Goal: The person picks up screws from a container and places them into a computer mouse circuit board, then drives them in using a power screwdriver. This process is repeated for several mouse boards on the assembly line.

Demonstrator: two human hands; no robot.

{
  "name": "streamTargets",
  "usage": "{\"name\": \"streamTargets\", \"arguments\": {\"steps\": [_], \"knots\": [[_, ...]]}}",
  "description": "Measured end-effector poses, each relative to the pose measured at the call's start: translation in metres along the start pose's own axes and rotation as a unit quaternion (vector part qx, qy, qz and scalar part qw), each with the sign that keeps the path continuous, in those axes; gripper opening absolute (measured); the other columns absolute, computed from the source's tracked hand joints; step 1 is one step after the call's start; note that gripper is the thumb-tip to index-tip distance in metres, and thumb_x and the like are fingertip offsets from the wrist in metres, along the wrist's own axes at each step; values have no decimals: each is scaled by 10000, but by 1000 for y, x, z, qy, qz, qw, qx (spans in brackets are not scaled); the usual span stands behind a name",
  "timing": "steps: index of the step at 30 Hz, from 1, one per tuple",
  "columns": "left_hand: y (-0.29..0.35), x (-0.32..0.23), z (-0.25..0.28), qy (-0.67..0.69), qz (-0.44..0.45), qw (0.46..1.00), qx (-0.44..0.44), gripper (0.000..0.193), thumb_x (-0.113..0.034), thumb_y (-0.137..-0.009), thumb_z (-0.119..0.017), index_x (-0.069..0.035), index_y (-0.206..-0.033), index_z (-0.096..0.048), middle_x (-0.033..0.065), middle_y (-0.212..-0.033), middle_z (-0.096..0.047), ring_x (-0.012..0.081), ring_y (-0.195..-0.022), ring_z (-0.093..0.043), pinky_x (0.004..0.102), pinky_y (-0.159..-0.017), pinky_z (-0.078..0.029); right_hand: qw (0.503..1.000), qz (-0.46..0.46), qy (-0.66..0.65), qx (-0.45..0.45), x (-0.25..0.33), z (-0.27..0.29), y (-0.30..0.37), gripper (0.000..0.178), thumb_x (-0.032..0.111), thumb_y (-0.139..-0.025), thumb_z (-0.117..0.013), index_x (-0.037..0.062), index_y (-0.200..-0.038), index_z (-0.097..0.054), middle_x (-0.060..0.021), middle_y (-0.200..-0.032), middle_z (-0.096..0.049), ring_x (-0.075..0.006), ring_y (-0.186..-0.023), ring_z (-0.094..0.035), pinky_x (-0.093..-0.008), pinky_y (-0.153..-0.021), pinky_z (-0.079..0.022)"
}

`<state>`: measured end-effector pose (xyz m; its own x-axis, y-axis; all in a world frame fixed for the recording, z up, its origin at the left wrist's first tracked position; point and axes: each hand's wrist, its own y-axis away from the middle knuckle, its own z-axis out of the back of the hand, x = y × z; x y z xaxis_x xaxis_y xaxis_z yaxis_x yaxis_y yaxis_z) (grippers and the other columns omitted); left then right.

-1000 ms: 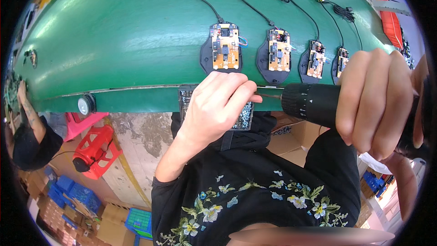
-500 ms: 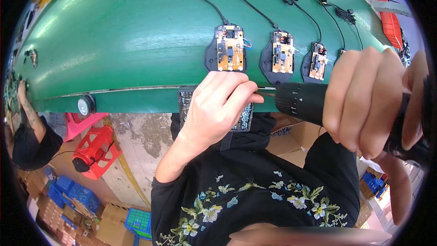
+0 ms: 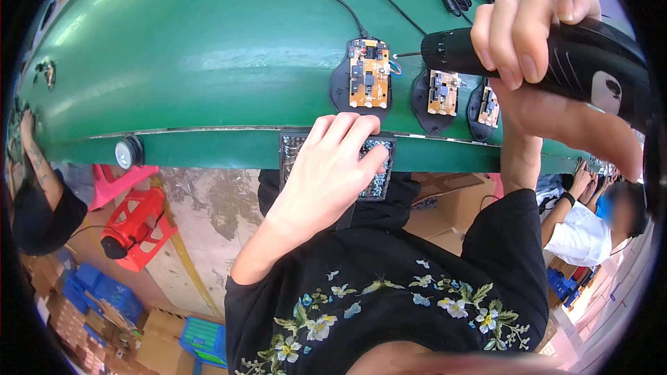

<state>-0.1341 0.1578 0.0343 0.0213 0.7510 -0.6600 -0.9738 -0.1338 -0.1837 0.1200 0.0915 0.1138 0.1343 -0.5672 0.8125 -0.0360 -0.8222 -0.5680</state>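
The left hand (image 3: 333, 170) is curling over a parts tray (image 3: 283, 158), any pinch impossible to tell; beyond, an opened computer mouse (image 3: 363, 78) is lying on the green bench (image 3: 201, 76), its board (image 3: 377, 90) likely fragile, its probably stiff black base (image 3: 338, 90) the safer hold. The right hand (image 3: 514, 38) is clasping a weighty-looking power screwdriver (image 3: 451, 52).

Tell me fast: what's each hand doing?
Left hand: partly curled over the small-parts tray; can't tell if it holds anything.
Right hand: closed, holding the black power screwdriver.
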Motion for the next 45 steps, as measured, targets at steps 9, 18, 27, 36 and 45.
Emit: {"name": "streamTargets", "arguments": {"steps": [9, 18, 27, 36, 45], "knots": [[-4, 0, 5, 61, -12, 997, -53, 209, -108, -752, -803, -75, -907, -666, 64, -1053, -641, 277, -979, -617, 407, -839, -481, 1000, -18, 13, -16, -7, 2, 1, 1130, 947, -499, -672, 97, -1227, -513, 47, -771, -507, -82, -614, -483, -275, -617, -384], [-8, 8, 0, 101, -11, 985, -142, 264, 5, -714, -814, -42, -961, -733, 75, -895, -702, 255, -770, -663, 359, -692, -514, 976, -140, -138, 99, 4, 20, -21, 469, 385, -1012, -611, 37, -1286, -457, -208, -866, -634, -323, -797, -620, -501, -779, -451], [-15, 8, -2, 102, 20, 975, -195, 241, 29, -688, -840, -5, -897, -725, 92, -875, -694, 247, -738, -675, 345, -654, -547, 984, 27, -123, 129, 40, 47, 3, 269, 145, -959, -727, 74, -1203, -639, 29, -833, -717, -52, -636, -681, -191, -599, -526], [-23, 3, 3, 139, 30, 972, -185, 255, -4, -676, -875, -8, -833, -674, 78, -822, -675, 237, -719, -662, 333, -639, -527, 987, -35, -122, 103, 75, 8, 37, 253, -100, -682, -823, 39, -840, -682, -53, -797, -741, -135, -608, -700, -212, -650, -625], [-22, 2, 0, 141, 9, 972, -190, 234, 37, -677, -841, -13, -852, -695, 79, -840, -698, 242, -741, -675, 343, -654, -537, 992, -13, -84, 90, 48, -29, 1, 746, 255, -629, -993, 37, -1190, -553, -22, -684, -697, -123, -533, -671, -225, -532, -579]]}}
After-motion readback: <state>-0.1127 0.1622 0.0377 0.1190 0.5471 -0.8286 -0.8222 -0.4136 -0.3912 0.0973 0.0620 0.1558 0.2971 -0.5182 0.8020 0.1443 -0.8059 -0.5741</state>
